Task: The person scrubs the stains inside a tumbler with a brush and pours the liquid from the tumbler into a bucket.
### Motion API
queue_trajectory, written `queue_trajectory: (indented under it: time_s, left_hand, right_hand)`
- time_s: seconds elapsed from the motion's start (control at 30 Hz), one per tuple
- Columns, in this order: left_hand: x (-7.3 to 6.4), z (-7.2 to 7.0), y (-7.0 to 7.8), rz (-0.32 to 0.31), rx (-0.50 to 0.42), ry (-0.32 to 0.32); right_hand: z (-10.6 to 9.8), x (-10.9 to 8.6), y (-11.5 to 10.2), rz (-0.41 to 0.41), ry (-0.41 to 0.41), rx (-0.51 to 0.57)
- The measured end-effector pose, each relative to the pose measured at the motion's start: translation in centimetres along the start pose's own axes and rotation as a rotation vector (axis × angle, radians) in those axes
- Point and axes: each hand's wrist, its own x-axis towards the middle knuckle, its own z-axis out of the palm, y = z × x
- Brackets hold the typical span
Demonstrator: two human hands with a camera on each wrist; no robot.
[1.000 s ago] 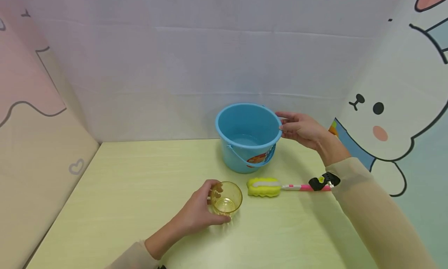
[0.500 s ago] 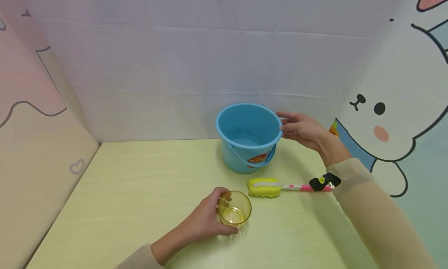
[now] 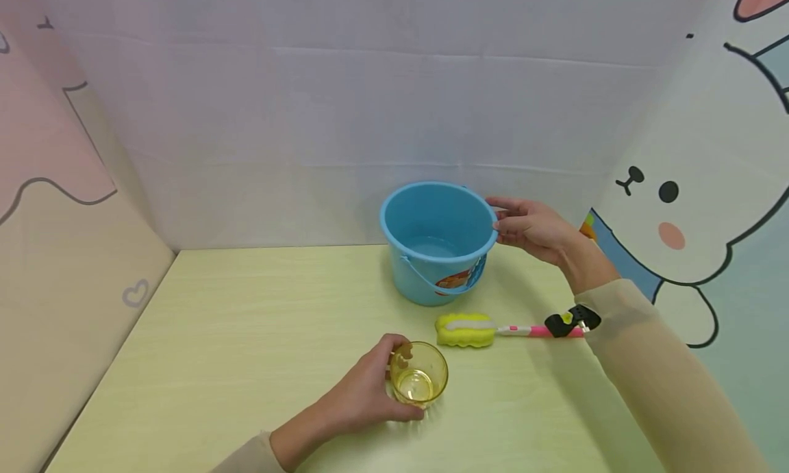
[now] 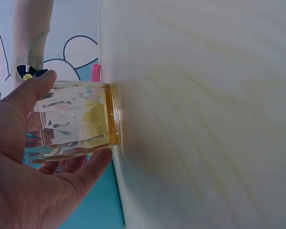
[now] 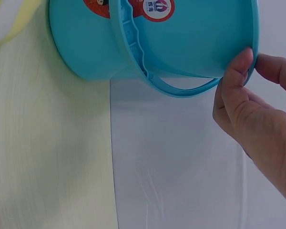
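Observation:
In the head view my left hand [image 3: 370,391] curls around a clear amber glass cup [image 3: 439,384] at the front of the table, thumb on the near side. Seen from the left wrist, the faceted glass [image 4: 69,119] has its amber-edged end right at the tabletop. My right hand [image 3: 536,232] pinches the right rim of a light blue bucket [image 3: 409,281], which stands upright near the back wall. From the right wrist, the thumb and fingers lie either side of the bucket rim [image 5: 255,28]. The bucket's handle [image 5: 178,92] hangs down, and a red sticker marks its side.
A cup brush with a yellow-green sponge head [image 3: 465,330] and a pink and white handle [image 3: 524,330] lies in front of the bucket, its far end under the right sleeve. A pale wooden table [image 3: 259,309] meets a white cloth wall [image 3: 277,137]; printed cloth hangs at both sides.
My left hand and the glass have moved right and nearer to me across the table. The right hand stays on the bucket rim, and the bucket and brush have not moved.

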Motion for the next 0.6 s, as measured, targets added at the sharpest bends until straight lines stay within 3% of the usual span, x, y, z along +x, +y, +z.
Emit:
queue_trajectory:
  time_s: [0.37, 0.6]
  left_hand:
    - [-0.5, -0.4, -0.1, -0.038, -0.014, -0.030]
    - [-0.5, -1.6, 0.0, -0.024, -0.055, 0.008]
  right_hand:
    - [-0.2, -0.5, 0.2, 0.002, 0.016, -0.039]
    - [-0.3, -1.2, 0.3, -0.003, 0.051, -0.102]
